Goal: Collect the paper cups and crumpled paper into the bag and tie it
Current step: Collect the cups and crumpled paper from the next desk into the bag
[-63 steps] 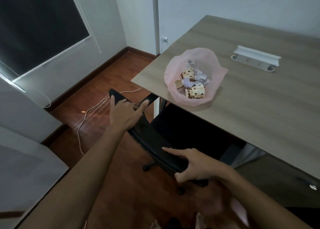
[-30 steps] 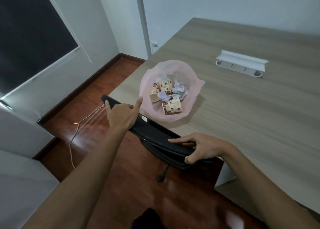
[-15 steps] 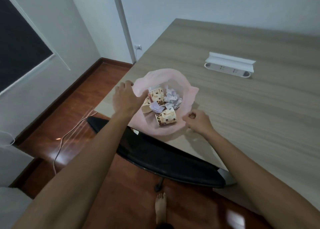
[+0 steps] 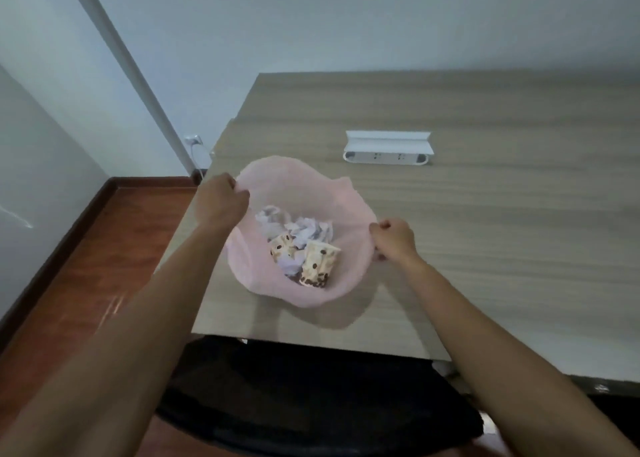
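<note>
A pink plastic bag [image 4: 346, 207] stands open-mouthed on the wooden table [image 4: 485, 235], near its left front corner. Inside lie spotted paper cups [image 4: 317, 264] and crumpled white paper [image 4: 304, 229]. My left hand [image 4: 220, 198] grips the bag's left rim with curled fingers. My right hand [image 4: 393, 238] pinches the right rim. The bag's mouth is spread wide between both hands.
A white power strip box [image 4: 388, 148] lies on the table beyond the bag. A black chair [image 4: 311, 397] stands at the table's front edge below my arms. Red-brown wooden floor [image 4: 104, 255] lies to the left, with a wall socket [image 4: 192, 140] behind.
Both hands left the chair back and came up to the bag. Each now holds a side of the rim, the right one farther up the right side than half a second ago.
</note>
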A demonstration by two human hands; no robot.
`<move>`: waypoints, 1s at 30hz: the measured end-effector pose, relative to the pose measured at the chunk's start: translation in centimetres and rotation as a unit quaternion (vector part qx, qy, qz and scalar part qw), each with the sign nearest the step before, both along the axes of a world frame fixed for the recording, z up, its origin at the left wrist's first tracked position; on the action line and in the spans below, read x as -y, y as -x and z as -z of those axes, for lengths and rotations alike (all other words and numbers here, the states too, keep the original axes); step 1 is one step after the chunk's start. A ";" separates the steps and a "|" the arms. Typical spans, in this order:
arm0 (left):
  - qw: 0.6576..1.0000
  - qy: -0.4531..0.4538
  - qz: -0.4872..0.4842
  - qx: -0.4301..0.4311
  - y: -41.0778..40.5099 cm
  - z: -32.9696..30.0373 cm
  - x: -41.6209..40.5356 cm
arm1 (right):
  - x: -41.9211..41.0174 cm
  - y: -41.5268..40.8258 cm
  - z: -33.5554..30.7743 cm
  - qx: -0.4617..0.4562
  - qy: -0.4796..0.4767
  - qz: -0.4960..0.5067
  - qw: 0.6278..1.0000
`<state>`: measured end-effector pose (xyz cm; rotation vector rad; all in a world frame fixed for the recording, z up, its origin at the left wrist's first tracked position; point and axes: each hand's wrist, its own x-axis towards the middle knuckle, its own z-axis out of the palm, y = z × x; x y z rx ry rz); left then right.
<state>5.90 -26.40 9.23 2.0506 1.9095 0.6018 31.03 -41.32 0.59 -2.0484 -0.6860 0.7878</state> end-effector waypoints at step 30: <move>0.929 0.079 0.323 0.165 -52.7 -3.7 24.8 | 39.3 -42.0 -14.2 0.109 -0.076 0.313 0.941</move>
